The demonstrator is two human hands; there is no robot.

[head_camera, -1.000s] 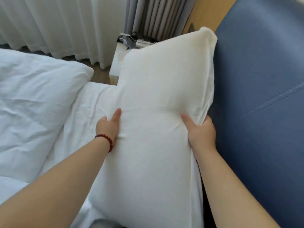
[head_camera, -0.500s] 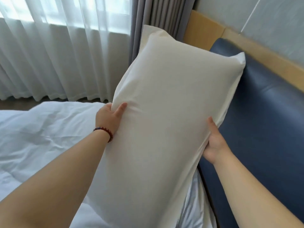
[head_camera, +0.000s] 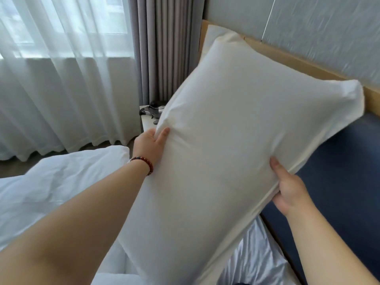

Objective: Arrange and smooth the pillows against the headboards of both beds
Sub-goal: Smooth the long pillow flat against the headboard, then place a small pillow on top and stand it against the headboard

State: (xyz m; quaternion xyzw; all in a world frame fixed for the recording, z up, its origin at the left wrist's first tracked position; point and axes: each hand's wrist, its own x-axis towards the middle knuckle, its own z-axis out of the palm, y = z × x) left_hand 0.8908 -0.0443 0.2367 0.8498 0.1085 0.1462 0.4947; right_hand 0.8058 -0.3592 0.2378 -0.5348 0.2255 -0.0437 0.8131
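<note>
A white pillow is held up off the bed, tilted with its top end toward the upper right. My left hand, with a red bead bracelet at the wrist, grips its left edge with the thumb on the front. My right hand grips its right edge from below, thumb on the front, fingers hidden behind. The padded blue headboard with a wooden frame is just behind and to the right of the pillow.
A rumpled white duvet covers the bed at left. A bedside table with a dark device stands beyond, partly hidden by the pillow. Sheer white curtains and grey drapes hang along the back.
Both hands have lifted the pillow higher off the bed and tilted its top end to the right. My view has risen with it, showing more of the wall and curtains.
</note>
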